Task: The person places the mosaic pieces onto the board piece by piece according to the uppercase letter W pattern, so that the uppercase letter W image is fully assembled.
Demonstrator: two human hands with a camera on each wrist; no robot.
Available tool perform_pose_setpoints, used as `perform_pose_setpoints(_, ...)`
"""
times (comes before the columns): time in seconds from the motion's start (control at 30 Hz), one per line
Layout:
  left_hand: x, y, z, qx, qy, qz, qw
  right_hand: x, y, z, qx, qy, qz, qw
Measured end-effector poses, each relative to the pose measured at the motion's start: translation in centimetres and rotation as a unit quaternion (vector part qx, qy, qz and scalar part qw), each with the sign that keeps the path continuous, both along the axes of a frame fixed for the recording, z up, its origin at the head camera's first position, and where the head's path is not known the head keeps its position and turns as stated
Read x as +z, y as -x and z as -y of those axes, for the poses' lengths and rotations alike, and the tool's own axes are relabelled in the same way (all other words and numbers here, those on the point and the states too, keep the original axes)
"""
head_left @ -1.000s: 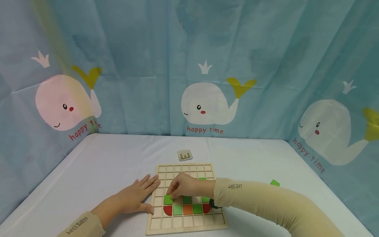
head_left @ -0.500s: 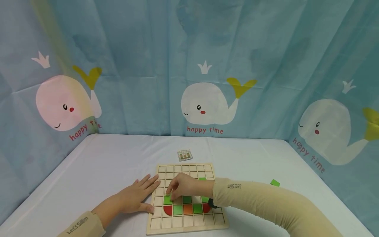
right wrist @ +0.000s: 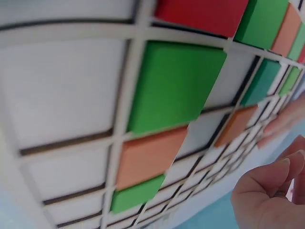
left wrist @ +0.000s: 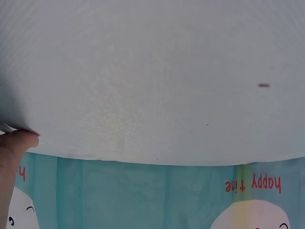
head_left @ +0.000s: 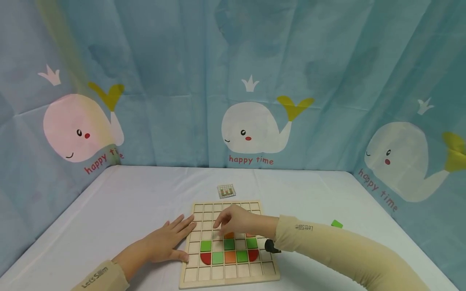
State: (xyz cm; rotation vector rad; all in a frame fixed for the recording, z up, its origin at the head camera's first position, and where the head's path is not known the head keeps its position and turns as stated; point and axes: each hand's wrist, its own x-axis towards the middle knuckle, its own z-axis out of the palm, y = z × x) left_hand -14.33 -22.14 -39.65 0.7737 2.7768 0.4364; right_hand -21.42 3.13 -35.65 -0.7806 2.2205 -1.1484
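A wooden grid board (head_left: 211, 275) lies on the table with coloured tiles in its cells. Its near tile row runs from a red rounded tile (head_left: 206, 258) past an orange tile (head_left: 230, 257) to another red one. Behind that row sit a green tile (head_left: 206, 245) at left, a dark green tile (head_left: 229, 244) and a green one at right. My right hand (head_left: 236, 221) hovers over the middle of the board, thumb and index finger apart, nothing seen between them; it partly covers orange tiles. My left hand (head_left: 165, 240) rests flat with fingers spread, fingertips at the board's left edge.
A small pattern card (head_left: 226, 191) lies behind the board. One loose green tile (head_left: 336, 223) sits on the table at right, beyond my right sleeve. A blue curtain (head_left: 174, 121) with printed whales borders the white table (head_left: 145, 190).
My right hand has let go of the green tile at the board's left and moved up and to the right. That tile now sits in its cell. My left hand has stayed in place.
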Motion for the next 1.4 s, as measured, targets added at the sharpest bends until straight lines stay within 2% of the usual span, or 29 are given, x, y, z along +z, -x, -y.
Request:
perform_pose_setpoints(0.27,0.0,0.1,0.0,-0.001,0.001,0.002,1.0,1.7,0.6,-3.7,-0.006,0.021,0.003,0.9997)
perform_pose_setpoints(0.57,-0.5,0.4,0.6,0.005,-0.007,0.007,0.9999,3.7,1.0,-7.6,-0.048,0.033,-0.003,0.9983)
perform_pose_setpoints(0.73,-0.3,0.4,0.6,0.007,-0.011,0.008,0.9999,4.5,1.2,-9.5,-0.069,0.028,-0.019,0.997)
perform_pose_setpoints(1.03,-0.4,0.4,0.5,-0.001,-0.011,0.003,0.9999,5.5,1.5,-13.0,-0.108,0.019,-0.05,0.9927)
perform_pose_setpoints(1.4,-0.6,0.6,0.5,-0.005,-0.014,-0.002,0.9999,6.2,1.5,-17.7,-0.151,0.02,-0.063,0.9864)
